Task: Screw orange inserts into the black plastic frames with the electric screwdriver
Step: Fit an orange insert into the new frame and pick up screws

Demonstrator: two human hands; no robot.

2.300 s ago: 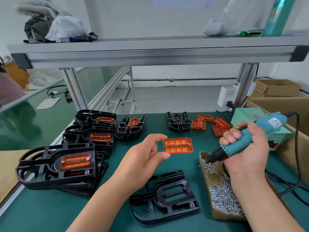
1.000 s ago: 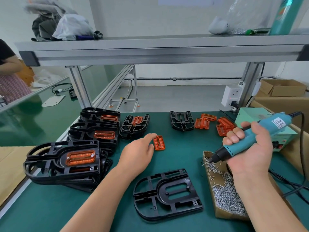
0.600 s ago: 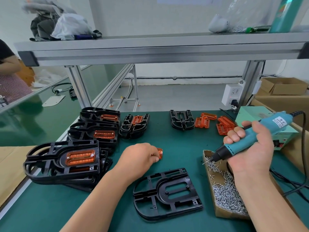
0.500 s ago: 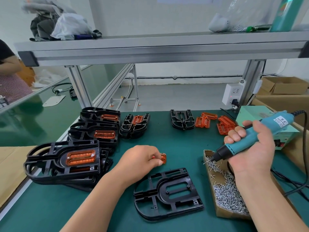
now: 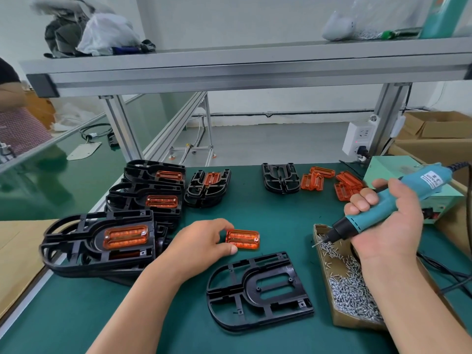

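Nearest, low in the frame's centre, an empty black plastic frame with a U-shaped rib and a rectangular window point(image 5: 259, 292) lies flat on the green tabletop point(image 5: 275, 215), window up, probably so an insert can drop in from above. Just to its right, an open cardboard tray of small silver screws point(image 5: 350, 290) sits within easy reach of the tool.

Above the frame, the left hand point(image 5: 201, 245) comes in from the lower left, palm down, its fingers point(image 5: 231, 249) pinching the near edge of a flat translucent orange rectangular insert point(image 5: 243, 239) that rests on the tabletop just beyond the frame; it is not yet seated.

At the right, the right hand point(image 5: 388, 226) wraps fully round a teal electric screwdriver with a black nose point(image 5: 383, 203), tilted down to the left so its bit hangs over the tray's far end, a screw seemingly on the tip.

At middle left, stacked black frames already carrying orange inserts point(image 5: 102, 241) form a finished pile. Farther back, toward the upper right of the tabletop, loose orange inserts point(image 5: 332, 181) and another pile of bare black frames point(image 5: 281, 177) wait as stock.
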